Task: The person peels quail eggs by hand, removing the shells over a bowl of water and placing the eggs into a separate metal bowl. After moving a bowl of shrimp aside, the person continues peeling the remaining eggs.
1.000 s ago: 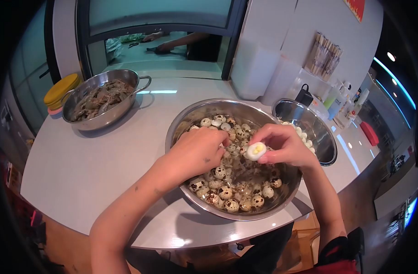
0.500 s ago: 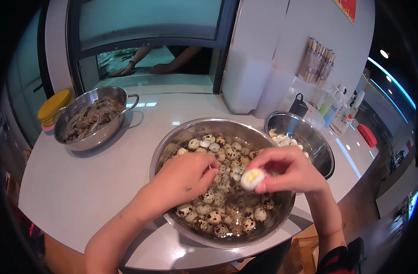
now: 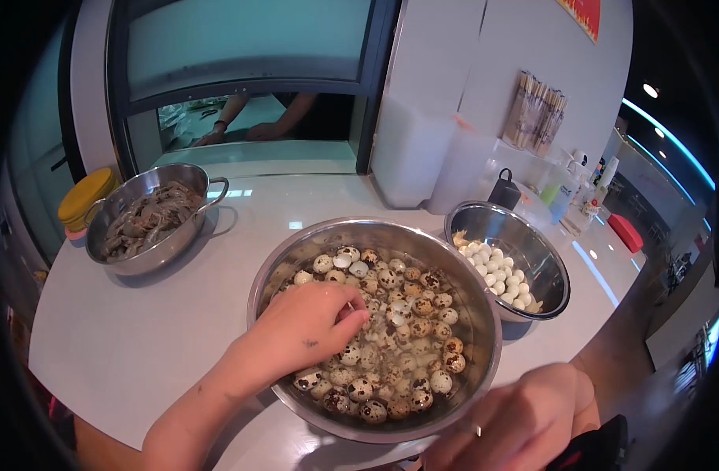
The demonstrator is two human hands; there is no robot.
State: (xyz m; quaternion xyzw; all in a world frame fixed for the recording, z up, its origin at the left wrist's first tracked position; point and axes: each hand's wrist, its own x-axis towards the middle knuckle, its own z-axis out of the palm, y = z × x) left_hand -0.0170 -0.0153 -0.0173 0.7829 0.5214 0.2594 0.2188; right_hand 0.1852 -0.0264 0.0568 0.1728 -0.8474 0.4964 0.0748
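Note:
A large steel bowl (image 3: 494, 314) holds water and many speckled quail eggs (image 3: 359, 388), with bits of broken shell among them. My left hand (image 3: 316, 318) is over the bowl's left side, its fingers curled in against the thumb; whatever may be in them is hidden. Out past the bowl's lower right rim, my right hand (image 3: 524, 416) is blurred and turned so that its fingers hardly show. I cannot see the peeled egg in it. Peeled white quail eggs (image 3: 501, 275) lie in a smaller steel bowl (image 3: 559, 282) to the right.
A two-handled steel pan (image 3: 159, 255) of raw shrimp (image 3: 151, 220) stands at the left, beside a yellow-lidded container (image 3: 87, 196). Bottles (image 3: 563, 192) and a red case (image 3: 625, 233) line the right back. Another person's arms (image 3: 257, 125) show through the hatch.
My right hand has moved from over the large bowl down and right, past its rim. The peeled egg it held has gone from view. My left hand stays over the bowl.

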